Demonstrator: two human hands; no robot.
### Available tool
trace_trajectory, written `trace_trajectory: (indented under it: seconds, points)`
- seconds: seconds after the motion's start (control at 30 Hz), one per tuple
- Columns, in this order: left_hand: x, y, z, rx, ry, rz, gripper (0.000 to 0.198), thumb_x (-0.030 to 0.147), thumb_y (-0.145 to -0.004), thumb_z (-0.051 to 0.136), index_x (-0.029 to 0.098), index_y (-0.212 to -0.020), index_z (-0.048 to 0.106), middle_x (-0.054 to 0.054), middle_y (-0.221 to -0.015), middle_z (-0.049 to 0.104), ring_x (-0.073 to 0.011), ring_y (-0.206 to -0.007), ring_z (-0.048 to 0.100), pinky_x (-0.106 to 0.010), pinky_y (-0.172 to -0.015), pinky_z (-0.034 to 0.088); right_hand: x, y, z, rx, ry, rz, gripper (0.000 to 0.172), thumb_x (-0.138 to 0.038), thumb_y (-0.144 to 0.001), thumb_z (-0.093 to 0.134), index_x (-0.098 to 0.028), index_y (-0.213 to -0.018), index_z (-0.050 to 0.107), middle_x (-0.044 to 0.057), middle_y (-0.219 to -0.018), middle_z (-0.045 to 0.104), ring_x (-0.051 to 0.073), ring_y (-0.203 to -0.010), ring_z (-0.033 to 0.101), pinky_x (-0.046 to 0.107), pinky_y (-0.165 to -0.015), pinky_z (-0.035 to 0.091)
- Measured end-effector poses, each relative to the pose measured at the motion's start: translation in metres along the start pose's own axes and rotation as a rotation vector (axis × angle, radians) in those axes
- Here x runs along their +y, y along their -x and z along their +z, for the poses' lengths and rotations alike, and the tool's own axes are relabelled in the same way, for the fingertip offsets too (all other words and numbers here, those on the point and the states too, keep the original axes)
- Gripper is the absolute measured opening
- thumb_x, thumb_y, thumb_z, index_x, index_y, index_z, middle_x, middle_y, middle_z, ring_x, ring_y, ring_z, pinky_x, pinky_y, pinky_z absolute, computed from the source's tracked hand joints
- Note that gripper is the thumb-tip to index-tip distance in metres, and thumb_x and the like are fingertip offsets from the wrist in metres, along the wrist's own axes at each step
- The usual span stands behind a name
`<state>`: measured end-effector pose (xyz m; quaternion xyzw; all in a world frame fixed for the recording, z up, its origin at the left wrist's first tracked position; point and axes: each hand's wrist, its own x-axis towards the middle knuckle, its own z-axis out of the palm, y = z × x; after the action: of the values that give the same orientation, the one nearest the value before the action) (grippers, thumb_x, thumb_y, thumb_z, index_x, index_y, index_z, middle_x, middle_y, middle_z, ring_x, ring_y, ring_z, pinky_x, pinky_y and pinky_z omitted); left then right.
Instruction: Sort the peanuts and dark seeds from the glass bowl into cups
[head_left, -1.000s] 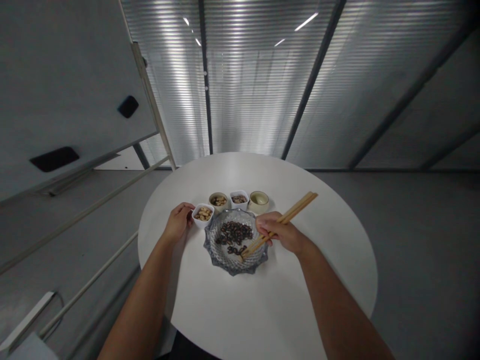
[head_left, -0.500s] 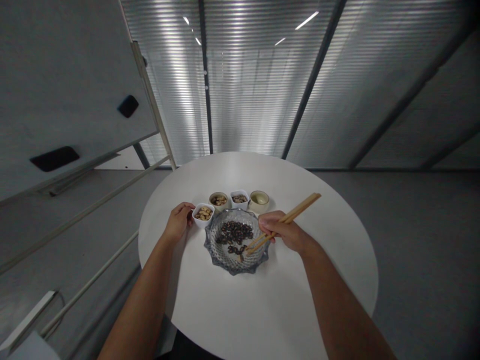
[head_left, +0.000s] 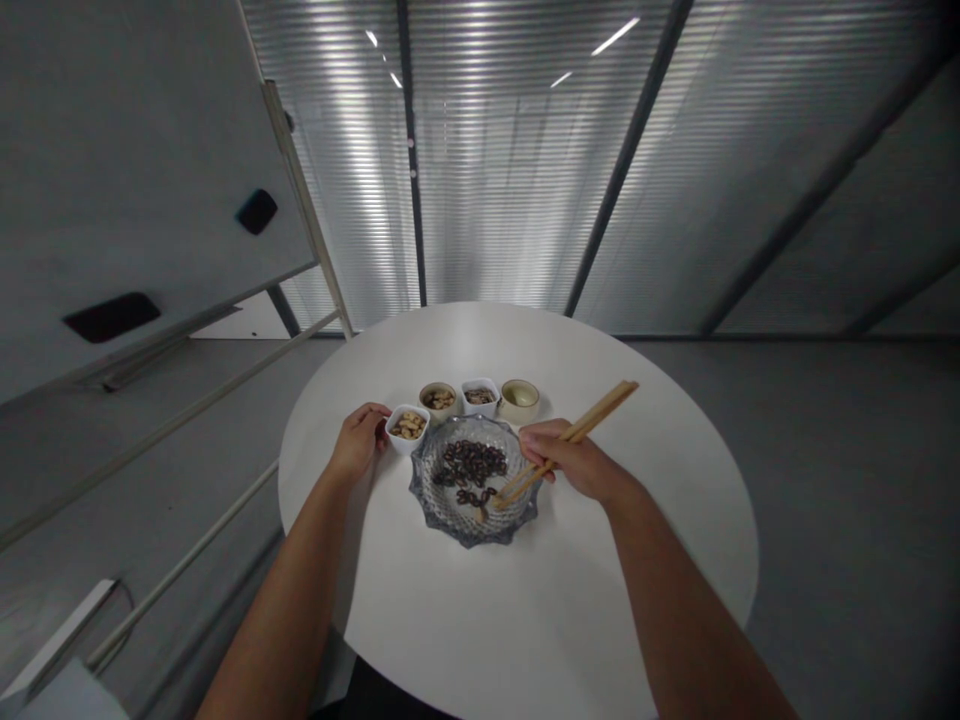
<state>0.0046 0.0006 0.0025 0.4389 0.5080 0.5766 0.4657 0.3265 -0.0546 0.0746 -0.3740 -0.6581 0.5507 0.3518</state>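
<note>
Overhead, the head view shows the right hand (head_left: 571, 464) pinching wooden chopsticks (head_left: 596, 412) between thumb and fingers, their tips low over a cut-glass dish (head_left: 433, 513), just beside a heap of dark beans (head_left: 469, 465). Whether the tips hold a bean is too small to tell. A grip toward the upper sticks and tips brought level would suit a small, slick bean. The left hand (head_left: 360, 443) lies loosely curled at a white square bowl of peanuts (head_left: 392, 424); any grip there cannot be told. Beyond the dish stand a round bowl (head_left: 439, 388), a white square bowl (head_left: 480, 385) and a ceramic cup (head_left: 519, 398), all on a round white table (head_left: 637, 600).
</note>
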Motion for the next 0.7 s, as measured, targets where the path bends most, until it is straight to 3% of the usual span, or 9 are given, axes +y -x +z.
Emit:
trace_trajectory:
  seconds: [0.57,0.7]
  points:
    - [-0.003,-0.002,0.000,-0.001,0.029,-0.001,0.016,0.033,-0.072,0.065,0.017,-0.075,0.066,0.002,-0.052,0.053,-0.0099,-0.041,0.043,-0.023,-0.040,0.029,0.004,-0.008,0.008,0.121,-0.012,0.072,0.058,-0.071,-0.086,0.053,-0.021,-0.057,0.047,-0.005,-0.047,0.042,0.010,-0.038,0.045,0.024,-0.040,0.028]
    - [-0.004,-0.002,0.000,-0.005,0.016,0.002,0.018,0.035,-0.072,0.065,0.017,-0.076,0.066,0.003,-0.050,0.052,-0.0101,-0.040,0.043,-0.023,-0.039,0.029,0.005,-0.014,0.012,0.206,-0.069,0.049,0.059,-0.073,-0.084,0.052,-0.022,-0.056,0.047,-0.005,-0.043,0.041,0.011,-0.034,0.045,0.023,-0.038,0.026]
